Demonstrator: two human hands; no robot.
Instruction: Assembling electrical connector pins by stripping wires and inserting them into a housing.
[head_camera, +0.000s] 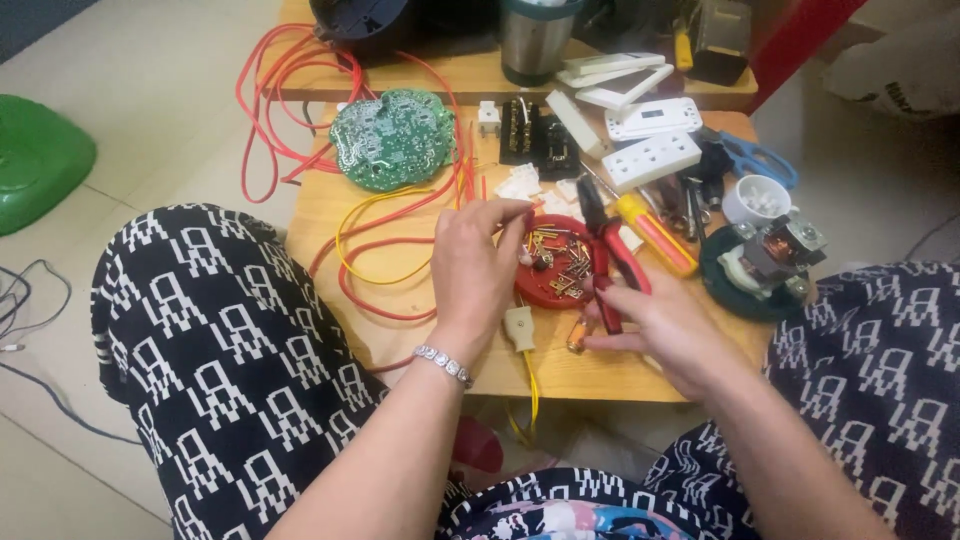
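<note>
My left hand (478, 265) reaches into a red round lid (556, 262) full of small screws and brass contacts, its fingertips pinched at the lid's left edge. Whether it holds a piece is hidden. My right hand (668, 325) grips red-handled pliers (610, 245), whose black jaws point away over the lid. A small cylindrical part (578, 333) lies at my right fingertips. A cream plug piece (519, 327) with a yellow wire lies just below the lid.
On the low wooden table (400, 330) lie a green round circuit board (392, 138), red and yellow wires (385, 250), white socket strips (652, 158), a yellow-handled screwdriver (655, 233), blue scissors (755, 158), a white cup (755, 198) and a small motor (770, 255). My patterned knees flank the table.
</note>
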